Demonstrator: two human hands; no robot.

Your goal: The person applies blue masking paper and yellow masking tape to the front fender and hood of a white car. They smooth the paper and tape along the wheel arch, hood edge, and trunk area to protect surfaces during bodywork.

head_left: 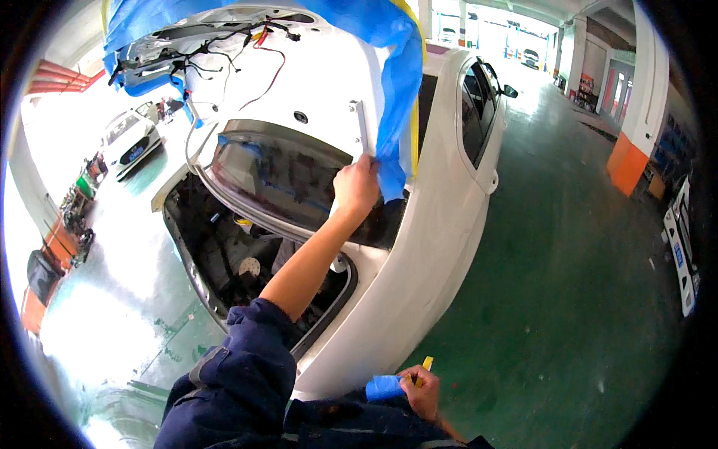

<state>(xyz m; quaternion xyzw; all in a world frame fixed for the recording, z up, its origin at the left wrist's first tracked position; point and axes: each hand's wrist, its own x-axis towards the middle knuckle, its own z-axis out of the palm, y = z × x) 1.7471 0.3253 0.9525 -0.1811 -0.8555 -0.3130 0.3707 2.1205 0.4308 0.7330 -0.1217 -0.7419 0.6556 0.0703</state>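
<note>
My left arm reaches up over the open trunk of a white car. My left hand is closed at the white hinge arm of the raised trunk lid, beside the edge of the blue masking film. The fingertips are partly hidden. Low in view, close to my body, my right hand is closed around a bundle of blue masking film with a yellow strip sticking out above the fingers. Yellow tape edges the film on the lid.
Loose black and red wires hang from the lid's inner face. Below lies the dark trunk opening, under the rear window. Another white car stands at left. A white bumper and an orange-based pillar are at right.
</note>
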